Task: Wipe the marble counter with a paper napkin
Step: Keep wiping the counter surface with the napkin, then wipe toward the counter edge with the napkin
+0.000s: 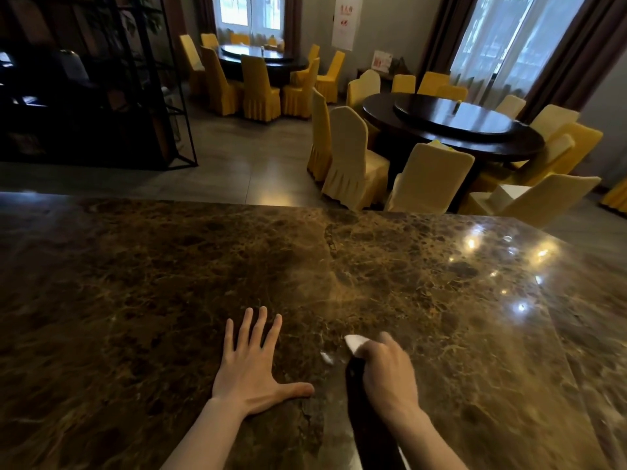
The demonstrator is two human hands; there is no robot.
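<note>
A brown veined marble counter (pixel 169 283) fills the lower half of the head view. My left hand (pixel 252 364) lies flat on it with the fingers spread and holds nothing. To its right, my right hand (pixel 385 371) is closed around a white paper napkin (pixel 354 342), whose corner sticks out past the fingers and sits low over the marble. The hand is slightly blurred. A small white scrap (pixel 326 357) lies on the counter just left of the napkin.
Beyond the counter's far edge (pixel 271 205) are a tiled floor, two dark round dining tables (pixel 475 137) ringed by yellow-covered chairs (pixel 353 161), and a black metal shelf (pixel 101 96) at the left. Ceiling lights reflect on the counter at the right.
</note>
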